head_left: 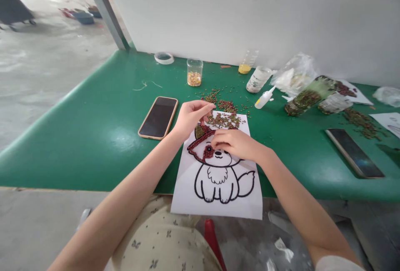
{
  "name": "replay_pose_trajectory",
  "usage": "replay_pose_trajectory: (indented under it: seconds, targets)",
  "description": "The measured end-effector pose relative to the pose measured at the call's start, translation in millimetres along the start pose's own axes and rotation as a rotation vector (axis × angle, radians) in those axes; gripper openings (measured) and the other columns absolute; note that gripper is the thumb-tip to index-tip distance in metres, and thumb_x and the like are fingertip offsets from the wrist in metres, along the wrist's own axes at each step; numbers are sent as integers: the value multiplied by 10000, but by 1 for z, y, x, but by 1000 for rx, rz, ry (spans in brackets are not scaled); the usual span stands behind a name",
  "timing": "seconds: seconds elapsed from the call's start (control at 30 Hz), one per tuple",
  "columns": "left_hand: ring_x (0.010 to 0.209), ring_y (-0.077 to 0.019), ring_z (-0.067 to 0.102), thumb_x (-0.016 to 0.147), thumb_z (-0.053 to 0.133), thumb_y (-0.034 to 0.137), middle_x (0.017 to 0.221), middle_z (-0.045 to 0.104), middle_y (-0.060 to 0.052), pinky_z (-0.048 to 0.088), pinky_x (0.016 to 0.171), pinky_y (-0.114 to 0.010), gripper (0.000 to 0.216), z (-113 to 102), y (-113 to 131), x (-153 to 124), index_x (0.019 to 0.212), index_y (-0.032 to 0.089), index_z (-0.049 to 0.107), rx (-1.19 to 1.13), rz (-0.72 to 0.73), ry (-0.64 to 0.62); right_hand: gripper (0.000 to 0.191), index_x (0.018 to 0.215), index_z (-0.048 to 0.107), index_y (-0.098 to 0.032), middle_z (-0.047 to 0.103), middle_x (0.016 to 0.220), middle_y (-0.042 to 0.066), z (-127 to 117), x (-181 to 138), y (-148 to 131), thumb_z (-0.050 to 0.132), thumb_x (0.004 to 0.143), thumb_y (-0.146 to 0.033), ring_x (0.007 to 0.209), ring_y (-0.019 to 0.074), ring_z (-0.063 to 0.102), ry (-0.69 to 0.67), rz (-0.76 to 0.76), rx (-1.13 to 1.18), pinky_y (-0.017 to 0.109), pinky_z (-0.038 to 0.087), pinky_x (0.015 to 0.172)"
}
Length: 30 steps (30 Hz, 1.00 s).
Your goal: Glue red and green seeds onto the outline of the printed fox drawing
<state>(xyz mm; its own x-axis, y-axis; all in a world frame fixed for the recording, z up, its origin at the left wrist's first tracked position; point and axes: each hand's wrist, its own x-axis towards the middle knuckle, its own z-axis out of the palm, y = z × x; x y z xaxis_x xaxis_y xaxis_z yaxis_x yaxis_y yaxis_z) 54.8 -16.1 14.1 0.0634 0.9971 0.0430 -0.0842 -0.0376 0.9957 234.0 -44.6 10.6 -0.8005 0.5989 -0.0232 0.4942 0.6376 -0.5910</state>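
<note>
A white sheet (184, 198) with a black-outlined cartoon animal (217, 181) lies on the table and hangs past its front edge. Reddish beans or seeds fill part of the face and head, and greenish ones fill an ear. My right hand (234, 142) is over the animal's face, fingertips pinched near the eye; whatever they hold is too small to name. Above the head, my left hand (194, 114) has its thumb and fingers pressed together beside loose green and red beans (226, 119). Any item in that pinch is hidden.
A phone (158, 116) lies left of my left hand. Behind are a clear cup of yellow kernels (194, 75) and a white glue bottle (265, 98). To the right are a jar of beans (308, 96) and another phone (354, 153) on the green table (93, 129).
</note>
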Motion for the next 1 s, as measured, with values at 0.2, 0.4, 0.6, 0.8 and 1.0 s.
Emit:
replay_pose_trajectory:
  seconds: [0.2,0.4,0.6,0.8,1.0]
  targets:
    - [481,-38,492,740,695,311,625,608,-18,377,434,-169,186,0,0,0,764,126,701,4,-2,0,194,856,636,-204,615,915,19,1,0,1,479,900,-99,826,133,574,3,-7,3,276,426,759]
    - [476,-38,491,748,689,300,619,601,-14,377,427,-175,181,0,-1,0,767,121,704,-2,5,-5,195,853,633,-201,616,932,18,0,1,0,482,893,-86,832,131,573,-8,-12,11,271,420,763]
    - [471,-36,488,745,690,290,614,596,-10,377,422,-173,172,0,-1,0,769,120,703,-13,1,-3,194,842,643,-199,603,904,16,-4,-1,-2,493,884,-84,792,127,564,-18,31,30,270,423,744]
    - [466,-37,487,743,688,278,607,586,-5,382,420,-171,167,0,0,0,764,113,698,-20,-1,-4,190,852,644,-194,611,918,30,-3,-1,-1,484,898,-103,832,143,576,5,15,17,284,431,773]
    - [469,-34,486,743,690,292,611,594,-7,379,425,-167,183,0,0,0,773,112,700,-12,2,-7,175,860,632,-194,607,917,28,0,0,1,486,907,-111,842,141,575,17,-7,-2,281,433,778]
